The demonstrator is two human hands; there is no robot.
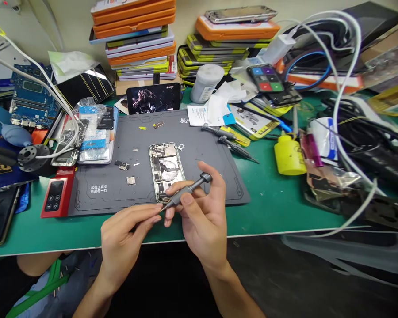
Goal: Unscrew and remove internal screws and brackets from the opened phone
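Note:
A small grey precision screwdriver [188, 191] lies slanted in my right hand [204, 216], held between thumb and fingers with its cap toward the raised index finger. The thumb and fingers of my left hand [129, 232] pinch together at the screwdriver's tip; whether a tiny part is also between them is hidden. Just beyond both hands, an opened phone [167, 170] with its inner parts exposed rests on a grey work mat [202, 145]. Beside it are a SIM tray [181, 147], a small camera module [122, 165] and a small metal part [131, 180].
Two more screwdrivers [238, 149] lie at the mat's right edge, near a yellow bottle [289, 154]. A red device [57, 194] borders the mat on the left. At the back stand a phone with a lit screen [153, 98] and stacked orange boxes [134, 20]. White cables [355, 44] loop at right.

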